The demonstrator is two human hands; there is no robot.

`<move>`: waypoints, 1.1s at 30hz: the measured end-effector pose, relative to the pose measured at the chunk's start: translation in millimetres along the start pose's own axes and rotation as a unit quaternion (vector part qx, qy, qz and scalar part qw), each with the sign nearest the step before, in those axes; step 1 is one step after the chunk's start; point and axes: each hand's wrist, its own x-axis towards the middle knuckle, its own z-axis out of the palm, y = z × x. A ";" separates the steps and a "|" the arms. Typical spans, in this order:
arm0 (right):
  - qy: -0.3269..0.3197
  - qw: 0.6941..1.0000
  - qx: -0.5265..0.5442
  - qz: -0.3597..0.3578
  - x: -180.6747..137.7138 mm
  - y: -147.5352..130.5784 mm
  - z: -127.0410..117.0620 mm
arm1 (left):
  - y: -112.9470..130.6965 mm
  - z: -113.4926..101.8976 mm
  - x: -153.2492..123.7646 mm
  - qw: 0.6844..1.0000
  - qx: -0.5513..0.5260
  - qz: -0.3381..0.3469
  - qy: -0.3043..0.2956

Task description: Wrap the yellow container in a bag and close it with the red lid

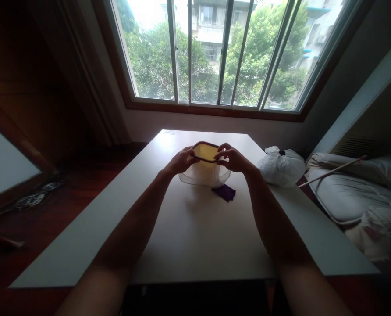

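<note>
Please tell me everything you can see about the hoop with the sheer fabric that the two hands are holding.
The embroidery hoop is a rounded frame with a dark reddish-brown rim; pale yellow sheer fabric is stretched across it. Loose translucent fabric hangs beneath and pools on the white table. The hoop is raised and tilted toward the camera. The left hand grips its left edge, the right hand its right edge.
</note>
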 end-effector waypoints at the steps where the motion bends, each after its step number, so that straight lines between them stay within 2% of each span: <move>1: -0.005 1.000 0.006 -0.002 0.0 0.7 0.2 | -0.1 0.7 0.0 1.000 -0.001 -0.004 0.000; 7: -0.037 0.999 0.001 0.009 3.9 -8.7 5.0 | -5.5 9.5 -0.5 0.999 0.030 -0.018 0.023; 11: -0.015 0.998 -0.056 0.022 6.5 -18.5 9.0 | -7.1 11.7 -0.4 0.997 0.055 -0.034 0.038; 15: -0.003 0.996 -0.084 0.015 6.0 -22.8 10.8 | 2.5 9.1 -0.6 0.995 0.079 -0.045 0.035; 20: 0.014 0.987 -0.154 0.034 5.5 -33.9 16.9 | 15.8 8.0 -1.9 0.986 0.119 -0.072 0.088; 24: 0.021 0.973 -0.225 0.037 6.5 -43.7 23.9 | 17.5 9.5 -2.7 0.987 0.107 -0.065 0.100; 28: 0.049 0.962 -0.261 0.055 7.2 -42.3 23.8 | 16.8 10.4 -2.5 0.989 0.099 -0.051 0.101; 33: 0.090 0.949 -0.290 0.081 8.5 -26.4 8.2 | 15.8 15.6 -2.6 0.987 0.096 -0.064 0.110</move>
